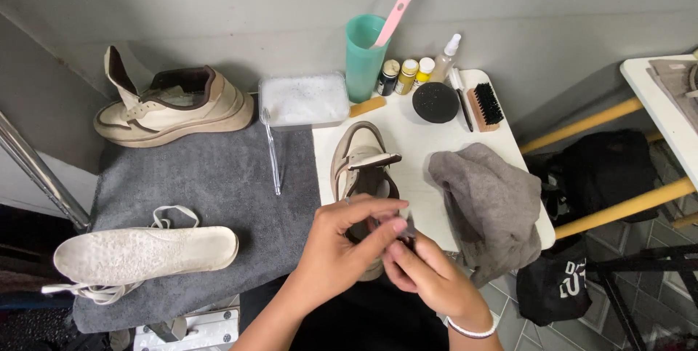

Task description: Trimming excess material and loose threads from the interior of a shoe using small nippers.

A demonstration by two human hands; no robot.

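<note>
Both hands meet over the heel end of a beige sneaker (361, 158) that lies on the white table (414, 133), toe pointing away toward the wall. The left hand (342, 245) curls over the shoe's opening, fingers pinched together with those of the right hand (425, 271) on something small and dark at the collar; what that is, I cannot tell. The right wrist carries a white bracelet (469, 331).

Just right of the shoe a grey cloth (491, 202) hangs over the table edge. Behind it stand a round black sponge (435, 102), a wooden brush (486, 106), small bottles (407, 75) and a teal cup (363, 57) holding a pink brush (396, 11). A tub of foamy water (304, 99) sits to the left, beside a grey towel (211, 184) bearing the second sneaker (174, 107), a pale insole (145, 253) and loose laces (173, 214).
</note>
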